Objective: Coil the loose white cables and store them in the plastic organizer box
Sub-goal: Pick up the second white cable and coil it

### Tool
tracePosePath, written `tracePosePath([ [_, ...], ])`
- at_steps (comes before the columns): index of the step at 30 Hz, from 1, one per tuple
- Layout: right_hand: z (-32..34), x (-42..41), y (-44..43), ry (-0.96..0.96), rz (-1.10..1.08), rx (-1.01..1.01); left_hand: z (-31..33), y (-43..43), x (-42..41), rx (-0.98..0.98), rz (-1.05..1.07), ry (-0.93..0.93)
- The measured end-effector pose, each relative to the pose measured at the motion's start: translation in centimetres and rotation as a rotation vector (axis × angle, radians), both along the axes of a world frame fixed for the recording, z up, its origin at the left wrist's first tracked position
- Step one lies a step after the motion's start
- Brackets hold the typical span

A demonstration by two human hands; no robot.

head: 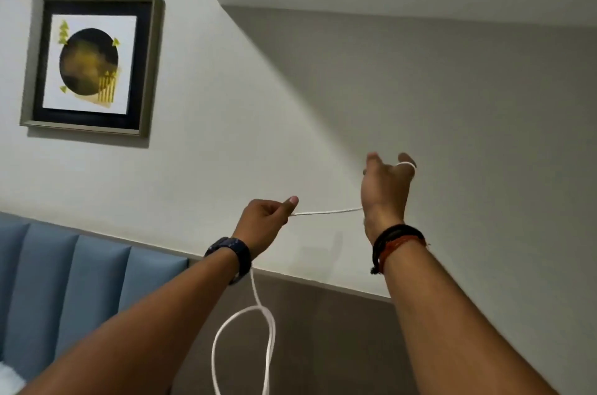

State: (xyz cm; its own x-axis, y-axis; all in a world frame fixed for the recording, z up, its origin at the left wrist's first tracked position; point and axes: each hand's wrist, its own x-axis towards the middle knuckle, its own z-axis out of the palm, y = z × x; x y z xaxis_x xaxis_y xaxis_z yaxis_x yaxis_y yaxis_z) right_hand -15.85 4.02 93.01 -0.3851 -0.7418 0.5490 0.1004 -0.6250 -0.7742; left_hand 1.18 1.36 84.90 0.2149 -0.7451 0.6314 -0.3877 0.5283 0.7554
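Observation:
Both my arms are raised in front of a pale wall. My left hand (268,221) pinches a white cable (326,211) between thumb and fingers. The cable runs taut to the right, to my right hand (386,187), where a turn of it loops over the thumb; the fingers there are spread. Below my left wrist the rest of the cable hangs down in a long loop (268,330) that leaves the bottom of the view. The plastic organizer box is not in view.
A framed picture (92,63) hangs on the wall at the upper left. A blue padded headboard (80,275) fills the lower left, with grey panelling (323,330) beside it along the bottom.

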Motion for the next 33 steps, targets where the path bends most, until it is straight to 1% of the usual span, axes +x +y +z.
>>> tracePosePath([
  [2, -1.7, -0.3, -0.5, 0.345, -0.272, -0.007, 1.1, 0.4, -0.2, -0.035, 0.007, -0.116],
  [3, -2.6, -0.3, -0.4, 0.555, -0.377, -0.028, 1.5, 0.6, -0.4, -0.048, 0.018, -0.168],
  [5, -4.1, -0.3, -0.3, 0.983, -0.508, -0.034, 2.1, 0.7, -0.8, -0.077, 0.045, -0.241],
  [6, -4.6, -0.4, -0.1, 1.144, -0.513, -0.013, 2.4, 0.6, -1.0, -0.091, 0.06, -0.266],
  [8, -5.6, -0.3, 0.3, 1.367, -0.494, 0.03, 2.9, 0.5, -1.1, -0.109, 0.095, -0.297],
  [9, -5.9, -0.3, 0.5, 1.438, -0.493, 0.045, 3.1, 0.3, -1.1, -0.116, 0.113, -0.302],
  [10, -5.9, -0.3, 0.8, 1.47, -0.459, 0.074, 3.2, 0.2, -1.1, -0.124, 0.132, -0.303],
  [11, -5.8, -0.3, 0.9, 1.46, -0.365, 0.119, 3.3, 0.0, -1.0, -0.129, 0.155, -0.299],
  [13, -5.5, -0.2, 1.3, 1.369, -0.101, 0.22, 3.2, -0.2, -1.1, -0.138, 0.192, -0.282],
  [14, -5.3, -0.1, 1.5, 1.325, -0.003, 0.231, 3.2, -0.4, -1.3, -0.14, 0.2, -0.268],
  [16, -5.0, 0.0, 2.0, 1.28, 0.094, 0.198, 3.1, -0.7, -1.7, -0.139, 0.195, -0.241],
  [20, -5.1, -0.3, 2.1, 1.247, 0.135, 0.15, 3.3, -1.0, -2.5, -0.143, 0.159, -0.215],
  [24, -5.6, -1.4, 1.6, 1.231, 0.048, 0.127, 3.5, -0.9, -3.2, -0.135, 0.125, -0.209],
  [27, -5.5, -2.4, 1.2, 1.111, 0.08, 0.11, 3.3, -0.9, -3.4, -0.129, 0.078, -0.194],
  [30, -5.6, -3.0, 1.1, 1.08, 0.08, 0.079, 3.2, -0.7, -3.7, -0.135, 0.077, -0.22],
  [31, -5.7, -3.0, 1.2, 1.067, 0.131, 0.092, 3.4, -0.7, -3.8, -0.137, 0.088, -0.232],
  [33, -6.1, -2.8, 1.5, 0.99, 0.344, 0.167, 3.8, -0.6, -3.9, -0.145, 0.103, -0.236],
])
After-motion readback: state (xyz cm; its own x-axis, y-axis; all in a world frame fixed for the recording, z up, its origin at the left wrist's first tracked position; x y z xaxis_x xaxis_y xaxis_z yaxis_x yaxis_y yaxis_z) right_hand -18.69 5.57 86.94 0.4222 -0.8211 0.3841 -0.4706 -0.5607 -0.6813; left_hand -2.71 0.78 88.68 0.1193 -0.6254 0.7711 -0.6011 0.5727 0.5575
